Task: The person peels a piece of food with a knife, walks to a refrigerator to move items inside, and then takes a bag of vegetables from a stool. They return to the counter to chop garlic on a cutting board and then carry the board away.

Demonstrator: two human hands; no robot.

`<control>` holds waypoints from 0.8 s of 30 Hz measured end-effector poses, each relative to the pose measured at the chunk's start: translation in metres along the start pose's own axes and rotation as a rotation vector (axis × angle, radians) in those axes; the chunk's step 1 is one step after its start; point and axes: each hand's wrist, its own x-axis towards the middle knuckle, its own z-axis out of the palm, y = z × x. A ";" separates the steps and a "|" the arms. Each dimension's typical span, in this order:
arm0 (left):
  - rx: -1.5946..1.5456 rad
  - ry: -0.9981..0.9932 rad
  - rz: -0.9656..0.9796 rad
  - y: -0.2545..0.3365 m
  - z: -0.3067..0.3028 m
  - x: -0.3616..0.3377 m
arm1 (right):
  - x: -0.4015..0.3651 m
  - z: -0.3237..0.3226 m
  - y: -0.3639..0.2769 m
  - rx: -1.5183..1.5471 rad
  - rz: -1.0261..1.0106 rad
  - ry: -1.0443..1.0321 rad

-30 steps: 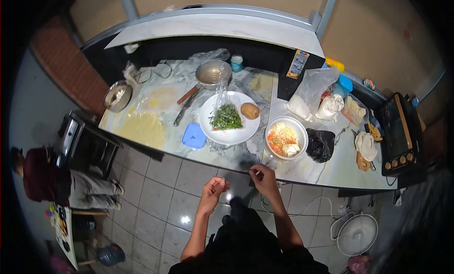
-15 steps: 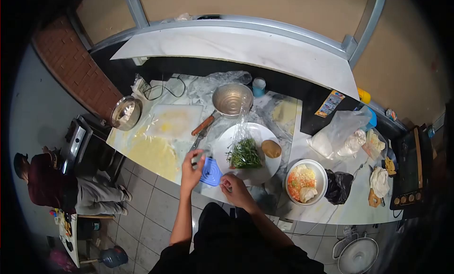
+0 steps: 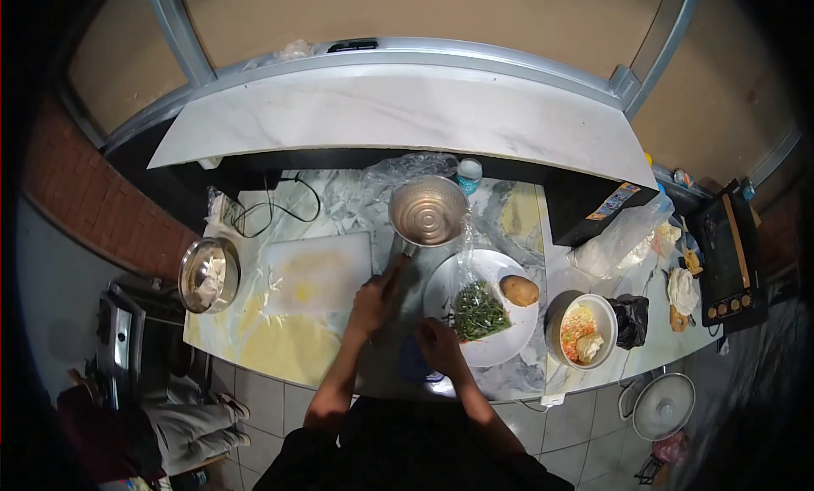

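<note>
My left hand (image 3: 369, 309) is closed round the lower end of the brown handle (image 3: 394, 273) of a metal pan (image 3: 428, 213). My right hand (image 3: 441, 347) is closed at the left edge of a white plate (image 3: 523, 331); what its fingers hold, if anything, is hidden. Chopped greens in clear plastic (image 3: 481, 311) and a brown roundish item (image 3: 519, 291) lie on that plate. Between my hands, a blue flat item (image 3: 414, 361) lies partly in shadow.
A white cutting board (image 3: 318, 273) and a metal bowl (image 3: 208, 275) are on the left. Right of the plate stand a white bowl of food (image 3: 585, 331) and a black bag (image 3: 630, 321). Another person (image 3: 110, 432) is at the lower left.
The view has shifted. My left hand has moved up from beside the blue item to the pan handle, which now points more downward. My right hand has moved nearer the plate's left edge.
</note>
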 end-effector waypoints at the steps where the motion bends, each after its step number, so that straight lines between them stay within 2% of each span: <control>1: -0.043 -0.046 0.035 -0.001 0.001 0.001 | 0.000 0.003 -0.004 -0.008 0.029 0.011; 4: -0.164 -0.051 0.096 0.004 0.003 0.005 | 0.007 0.016 -0.004 0.011 0.088 0.103; 5: -0.141 -0.062 0.120 -0.007 0.012 0.006 | 0.005 0.019 -0.008 0.086 0.207 0.126; 8: -0.197 -0.093 0.165 -0.010 0.018 0.010 | 0.007 0.026 -0.002 0.173 0.210 0.200; 10: -0.245 -0.093 0.226 -0.020 0.029 0.017 | 0.009 0.024 -0.010 0.104 0.184 0.229; 12: -0.293 -0.093 0.287 -0.025 0.035 0.022 | 0.010 0.025 -0.011 0.088 0.239 0.229; 14: -0.197 -0.075 0.345 -0.026 0.037 0.024 | 0.012 0.025 -0.012 0.065 0.244 0.234; 16: -0.209 -0.121 0.334 -0.025 0.038 0.027 | 0.015 0.027 -0.010 0.042 0.246 0.236; 18: -0.218 -0.163 0.313 -0.020 0.038 0.028 | 0.015 0.033 -0.006 0.145 0.268 0.254; 24: -0.143 -0.092 0.428 -0.015 0.043 0.033 | 0.016 0.050 -0.003 0.135 0.256 0.177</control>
